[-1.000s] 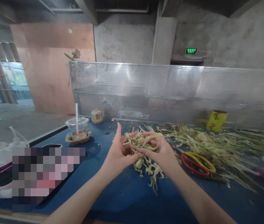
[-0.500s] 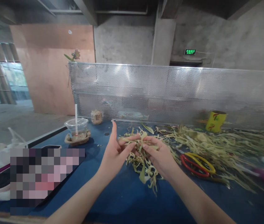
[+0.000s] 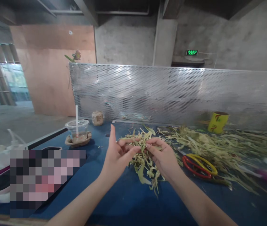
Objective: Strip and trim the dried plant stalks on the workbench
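My left hand (image 3: pixel 117 155) and my right hand (image 3: pixel 165 157) meet over a heap of pale green leaves and thin stems (image 3: pixel 144 177) on the blue table. Between the fingertips of both hands is a leafy plant sprig (image 3: pixel 143 145). The left thumb and fingers are closed on it, while one outer finger points straight up. My right thumb and index finger pinch its other side. Just right of my right hand lie scissors (image 3: pixel 200 166) with one red and one yellow handle. Their blades are partly hidden among leaves.
More leaves and stems (image 3: pixel 209 144) spread across the right side, near a yellow roll (image 3: pixel 218 122). At left stand a lidded plastic cup with straw (image 3: pixel 77 128) in a cardboard holder, a small beige block (image 3: pixel 97 118) and a pixelated flat object (image 3: pixel 46 179). A perforated metal panel (image 3: pixel 135 91) borders the back.
Both hands have shifted slightly, with fingertips working at the sprig. A leaf near the top of the heap has changed position. The scissors have stayed put.
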`<state>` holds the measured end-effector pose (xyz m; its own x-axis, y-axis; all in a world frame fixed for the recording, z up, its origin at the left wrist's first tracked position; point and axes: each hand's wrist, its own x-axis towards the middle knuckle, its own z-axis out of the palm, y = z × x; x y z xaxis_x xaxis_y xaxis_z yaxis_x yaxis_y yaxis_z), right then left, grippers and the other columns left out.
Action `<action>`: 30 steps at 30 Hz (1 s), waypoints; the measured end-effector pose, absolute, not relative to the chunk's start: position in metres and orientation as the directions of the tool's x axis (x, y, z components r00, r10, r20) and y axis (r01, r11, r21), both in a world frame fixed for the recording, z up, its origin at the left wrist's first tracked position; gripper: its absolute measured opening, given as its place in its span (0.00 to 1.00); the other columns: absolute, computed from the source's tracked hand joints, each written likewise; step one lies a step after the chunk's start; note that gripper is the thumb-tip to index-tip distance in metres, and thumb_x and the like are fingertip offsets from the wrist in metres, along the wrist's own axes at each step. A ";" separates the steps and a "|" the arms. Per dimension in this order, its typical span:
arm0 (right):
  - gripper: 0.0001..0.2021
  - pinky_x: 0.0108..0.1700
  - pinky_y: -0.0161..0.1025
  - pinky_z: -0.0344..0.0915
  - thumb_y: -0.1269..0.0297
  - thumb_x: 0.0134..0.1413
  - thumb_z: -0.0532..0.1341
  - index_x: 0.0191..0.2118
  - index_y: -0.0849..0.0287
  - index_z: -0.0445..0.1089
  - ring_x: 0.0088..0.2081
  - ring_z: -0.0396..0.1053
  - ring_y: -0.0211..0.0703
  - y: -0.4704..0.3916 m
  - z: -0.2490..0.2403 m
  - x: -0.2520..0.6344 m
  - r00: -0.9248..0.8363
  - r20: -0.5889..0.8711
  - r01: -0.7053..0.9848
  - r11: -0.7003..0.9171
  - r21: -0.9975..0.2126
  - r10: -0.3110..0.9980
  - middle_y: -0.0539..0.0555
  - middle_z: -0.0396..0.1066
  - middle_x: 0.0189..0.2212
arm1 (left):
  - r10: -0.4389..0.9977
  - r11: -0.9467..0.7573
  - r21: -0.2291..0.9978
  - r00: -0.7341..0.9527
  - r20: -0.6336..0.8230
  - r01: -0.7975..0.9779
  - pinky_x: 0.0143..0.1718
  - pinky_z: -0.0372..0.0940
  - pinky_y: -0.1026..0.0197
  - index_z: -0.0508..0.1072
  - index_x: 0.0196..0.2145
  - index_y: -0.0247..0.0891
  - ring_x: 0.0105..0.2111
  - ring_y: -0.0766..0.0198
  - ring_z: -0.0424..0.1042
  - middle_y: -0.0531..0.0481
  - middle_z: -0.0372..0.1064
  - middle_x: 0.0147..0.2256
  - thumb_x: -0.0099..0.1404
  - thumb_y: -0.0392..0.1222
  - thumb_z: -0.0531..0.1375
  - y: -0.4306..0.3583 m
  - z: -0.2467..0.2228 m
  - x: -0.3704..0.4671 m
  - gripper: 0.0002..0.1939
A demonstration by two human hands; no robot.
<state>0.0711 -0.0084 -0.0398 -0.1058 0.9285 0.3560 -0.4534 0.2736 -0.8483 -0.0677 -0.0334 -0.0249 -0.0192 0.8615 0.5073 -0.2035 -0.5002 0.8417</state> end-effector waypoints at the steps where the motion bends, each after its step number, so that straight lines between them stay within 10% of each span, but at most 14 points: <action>1: 0.05 0.26 0.30 0.62 0.65 0.38 0.66 0.23 0.57 0.69 0.24 0.66 0.32 -0.009 -0.040 0.071 -0.096 0.384 -0.407 0.316 -0.857 0.918 0.46 0.69 0.22 | 0.870 -0.477 0.852 0.021 0.492 -0.218 0.33 0.68 0.61 0.21 0.59 0.43 0.28 0.66 0.72 0.48 0.72 0.34 0.51 0.34 0.62 -0.033 -0.027 -0.067 0.55; 12: 0.04 0.46 0.48 0.57 0.63 0.45 0.61 0.31 0.53 0.70 0.43 0.61 0.48 -0.014 -0.030 0.085 -0.088 0.820 0.553 0.713 -0.432 0.565 0.55 0.64 0.38 | 0.856 -0.516 0.857 -0.023 0.516 0.012 0.34 0.68 0.57 0.25 0.60 0.42 0.32 0.61 0.71 0.49 0.71 0.30 0.55 0.37 0.60 -0.037 -0.025 -0.067 0.50; 18: 0.04 0.43 0.45 0.55 0.64 0.47 0.60 0.32 0.56 0.69 0.40 0.62 0.47 -0.012 -0.029 0.093 -0.328 0.770 0.633 0.733 -0.251 0.547 0.55 0.67 0.34 | 0.840 -0.542 0.840 -0.006 0.542 0.035 0.21 0.64 0.64 0.26 0.60 0.45 0.22 0.67 0.66 0.49 0.70 0.31 0.51 0.37 0.63 -0.035 -0.026 -0.069 0.53; 30: 0.06 0.33 0.37 0.53 0.70 0.47 0.55 0.22 0.57 0.62 0.27 0.58 0.38 -0.015 -0.022 0.097 -0.415 0.594 0.512 0.716 -0.474 0.689 0.48 0.60 0.21 | 0.807 -0.575 0.773 0.029 0.590 0.268 0.29 0.65 0.60 0.26 0.60 0.42 0.27 0.63 0.68 0.49 0.69 0.31 0.54 0.38 0.59 -0.029 -0.028 -0.076 0.49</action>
<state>0.0967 -0.0148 -0.0222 -0.4147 0.6893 0.5941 0.5122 0.7164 -0.4737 -0.0764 -0.0294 -0.0282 0.0294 0.8071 0.5897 0.2684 -0.5747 0.7731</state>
